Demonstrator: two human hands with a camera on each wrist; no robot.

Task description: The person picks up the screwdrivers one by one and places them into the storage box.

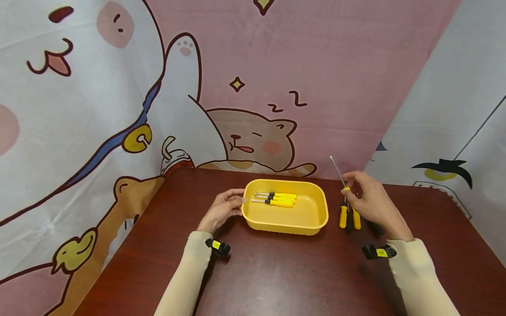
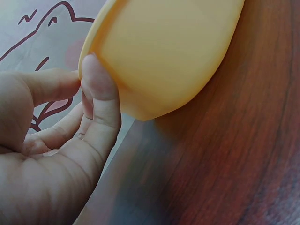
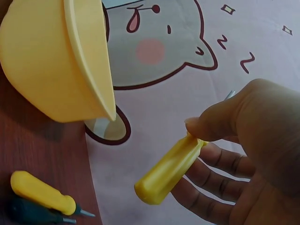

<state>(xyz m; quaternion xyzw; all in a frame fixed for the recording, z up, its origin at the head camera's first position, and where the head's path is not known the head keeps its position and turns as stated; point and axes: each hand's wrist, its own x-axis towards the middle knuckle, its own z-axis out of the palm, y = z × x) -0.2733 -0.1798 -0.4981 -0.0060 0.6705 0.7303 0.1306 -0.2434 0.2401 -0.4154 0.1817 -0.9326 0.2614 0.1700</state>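
Left hand [image 1: 223, 210] pinches smooth, rounded tub [image 1: 282, 217] | right hand [image 1: 373, 202], right of tub, pinches yellow-handled, metal-shafted screwdriver [image 3: 168, 171] | slim screwdrivers [image 1: 281, 203] inside tub | wood-grained tabletop [image 1: 261, 272] beneath

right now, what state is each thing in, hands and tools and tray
tray, upright on the table, open on top
screwdrivers in the tray, lying flat, tips to the left
held screwdriver, off the table, tip up
loose screwdrivers, lying right of the tray, partly hidden
left hand, pinching the tray's left rim
right hand, pinching the held screwdriver
wrist cameras, strapped on both wrists
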